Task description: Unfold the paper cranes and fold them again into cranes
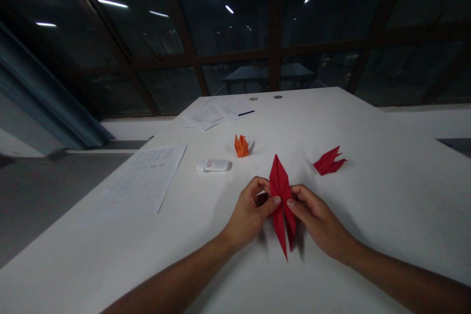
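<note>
A red folded paper (280, 183), long and diamond-shaped with a split lower end, is held upright between both hands just over the white table (386, 196). My left hand (251, 211) pinches its left edge, thumb on the front face and fingers behind. On the opposite edge, my right hand (312, 216) grips it the same way, the two thumbs close together near the middle crease. The fingertips behind the paper are hidden. To the right lies a red origami crane (328, 161), and beyond my left hand stands a small orange origami crane (242, 146).
A white correction-tape-like case (214, 165) with red print lies left of the hands. Written sheets (145, 179) cover part of the table's left side, with more papers (213, 114) farther back. Two round inserts (277, 97) sit near the far edge, before dark windows (235, 19).
</note>
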Demonstrator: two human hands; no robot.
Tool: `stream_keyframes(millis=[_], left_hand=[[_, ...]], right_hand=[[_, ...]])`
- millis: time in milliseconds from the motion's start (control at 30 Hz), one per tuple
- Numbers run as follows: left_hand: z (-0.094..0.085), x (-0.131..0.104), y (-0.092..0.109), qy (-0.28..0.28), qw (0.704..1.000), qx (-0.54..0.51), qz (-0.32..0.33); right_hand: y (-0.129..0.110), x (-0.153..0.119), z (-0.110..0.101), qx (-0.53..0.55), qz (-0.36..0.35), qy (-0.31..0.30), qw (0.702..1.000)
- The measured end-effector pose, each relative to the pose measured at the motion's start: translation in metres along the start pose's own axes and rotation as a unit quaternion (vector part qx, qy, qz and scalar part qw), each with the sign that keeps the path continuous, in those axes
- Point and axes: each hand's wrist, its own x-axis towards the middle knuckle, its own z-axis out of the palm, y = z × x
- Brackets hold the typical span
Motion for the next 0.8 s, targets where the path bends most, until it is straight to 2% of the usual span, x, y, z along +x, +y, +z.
stream_keyframes(millis=[300,600,800], left_hand=[[-0.004,-0.001,-0.003,-0.012,1.000,0.023,0.012],[-0.002,0.001,-0.010,-0.010,1.000,-0.011,0.020],[-0.001,0.000,-0.014,0.023,0.999,-0.028,0.033]], right_hand=[[0.002,0.000,0.000,0.039,0.005,0.047,0.998],[0.006,0.001,-0.003,-0.007,0.015,0.024,1.000],[0.002,-0.002,-0.003,-0.057,-0.004,0.050,0.997]])
